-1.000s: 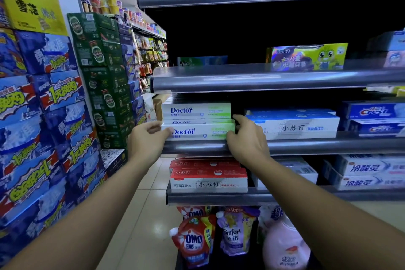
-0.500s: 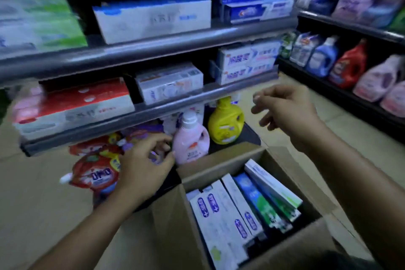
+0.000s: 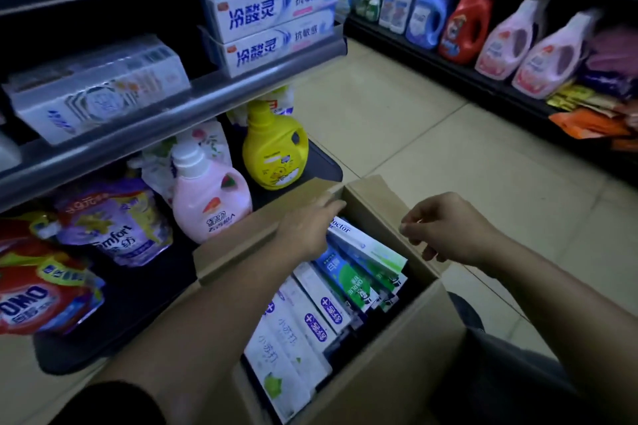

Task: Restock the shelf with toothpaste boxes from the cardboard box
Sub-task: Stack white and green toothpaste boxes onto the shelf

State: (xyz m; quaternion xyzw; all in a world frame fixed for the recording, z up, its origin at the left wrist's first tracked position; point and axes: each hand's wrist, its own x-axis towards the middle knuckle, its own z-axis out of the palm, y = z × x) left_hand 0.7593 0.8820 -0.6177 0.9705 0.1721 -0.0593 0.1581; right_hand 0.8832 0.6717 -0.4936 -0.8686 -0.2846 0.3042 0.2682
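An open cardboard box (image 3: 397,366) stands on the floor below me, packed with several toothpaste boxes on edge. A white and green Doctor toothpaste box (image 3: 371,247) lies tilted on top at the far end. My left hand (image 3: 309,228) reaches into the carton with its fingers over the far end of that Doctor box, touching it; a firm grip is not visible. My right hand (image 3: 448,228) hovers over the carton's right rim, fingers loosely curled, holding nothing. The grey shelf (image 3: 193,103) at upper left carries white and blue toothpaste boxes (image 3: 272,24).
Detergent bottles, pink (image 3: 207,197) and yellow (image 3: 274,148), and refill pouches (image 3: 117,224) sit on the bottom shelf left of the carton. Across the tiled aisle (image 3: 414,134) a low shelf holds more detergent bottles (image 3: 466,21). My knee (image 3: 500,373) is behind the carton at right.
My view swung down from the shelf to the carton. My left hand moved from near the bottom shelf into the carton onto the Doctor box. My right hand came down over the carton's rim.
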